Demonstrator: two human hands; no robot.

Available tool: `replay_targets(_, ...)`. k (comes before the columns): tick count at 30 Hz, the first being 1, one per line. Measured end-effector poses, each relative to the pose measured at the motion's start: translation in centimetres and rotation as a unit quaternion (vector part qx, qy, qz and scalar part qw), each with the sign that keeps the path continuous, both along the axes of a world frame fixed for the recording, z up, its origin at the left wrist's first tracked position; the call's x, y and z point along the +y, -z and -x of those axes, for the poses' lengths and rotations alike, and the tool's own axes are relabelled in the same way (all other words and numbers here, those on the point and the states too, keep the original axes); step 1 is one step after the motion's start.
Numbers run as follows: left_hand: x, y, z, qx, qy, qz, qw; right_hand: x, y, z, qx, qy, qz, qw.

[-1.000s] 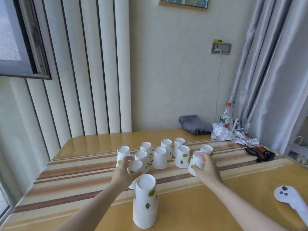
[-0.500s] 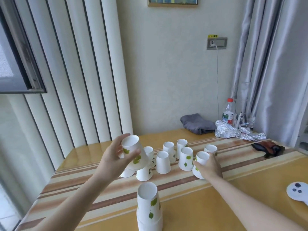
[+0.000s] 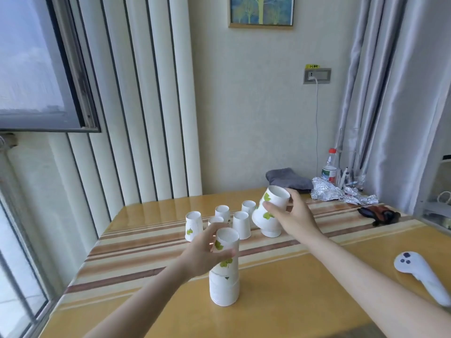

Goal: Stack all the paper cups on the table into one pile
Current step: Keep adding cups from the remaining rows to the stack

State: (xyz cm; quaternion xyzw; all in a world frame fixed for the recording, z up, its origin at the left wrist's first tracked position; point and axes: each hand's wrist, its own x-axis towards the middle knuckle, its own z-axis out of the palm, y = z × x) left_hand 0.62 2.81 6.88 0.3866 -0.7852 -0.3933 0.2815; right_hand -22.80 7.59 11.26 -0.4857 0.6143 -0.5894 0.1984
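White paper cups with green leaf prints stand upside down on the wooden table (image 3: 305, 301). A pile of stacked cups (image 3: 224, 284) rises near the front middle. My left hand (image 3: 207, 254) grips the top cup of that pile (image 3: 227, 242), which sits on the stack. My right hand (image 3: 290, 215) holds another cup (image 3: 274, 203) tilted in the air above a standing cup (image 3: 269, 228). Several loose cups (image 3: 241, 224) remain behind the pile, the leftmost cup (image 3: 193, 225) standing apart.
A white handheld controller (image 3: 419, 274) lies at the right. Crumpled foil (image 3: 339, 192), a grey cloth (image 3: 289, 179), a plastic bottle (image 3: 329, 167) and a dark pouch (image 3: 379, 213) sit along the far right side. Vertical blinds and a curtain flank the table.
My left hand brought its cup down from the air onto the pile. My right hand lifted a cup off the table and tilted it.
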Motion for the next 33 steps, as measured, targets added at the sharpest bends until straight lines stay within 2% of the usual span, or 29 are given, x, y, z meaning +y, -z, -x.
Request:
replay_targets(3, 0.9, 2.3, -0.3, 0.025, -0.004, -0.036, 0.999, 1.3, 0.1, -2.0, -0.022, -0.07, 0.011, 0.997)
replay_targets(6, 1.6, 3.4, -0.5, 0.066, 0.0, -0.076, 0.995, 1.6, 0.6, -4.1, -0.007, -0.13, 0.002, 0.992)
replay_targets(10, 1.5, 4.2, -2.3, 0.046, 0.018, -0.113, 0.992, 0.9, 1.3, -6.7, 0.051, -0.165, 0.001, 0.985)
replay_targets(14, -0.2, 4.3, -5.7, 0.027, 0.006, -0.146, 0.989, 0.3, 3.0, -7.6, 0.079, -0.195, -0.04, 0.977)
replay_targets(18, -4.0, 4.7, -7.8, 0.02, -0.104, -0.126, 0.986, 0.2, 5.8, -7.8, 0.102, -0.235, -0.093, 0.962)
replay_targets(21, -7.4, 4.9, -7.5, 0.023, -0.188, -0.093, 0.977, -0.6, 6.5, -7.0, 0.073, -0.261, -0.115, 0.956)
replay_targets(24, -10.6, 4.4, -6.1, 0.013, -0.228, -0.062, 0.972, -2.5, 5.9, -4.7, 0.016, -0.226, -0.107, 0.968)
replay_targets(27, -13.4, 4.3, -4.2, 0.034, -0.219, -0.062, 0.973, -5.3, 5.3, -1.7, 0.006, -0.133, -0.078, 0.988)
replay_targets(30, -16.0, 4.8, -2.1, 0.044, -0.195, -0.066, 0.978, -8.1, 6.0, 1.2, 0.031, -0.049, -0.068, 0.996)
replay_targets(33, -18.3, 5.8, -0.2, 0.041, -0.183, -0.076, 0.979, -10.1, 7.1, 4.2, 0.124, 0.025, -0.077, 0.989)
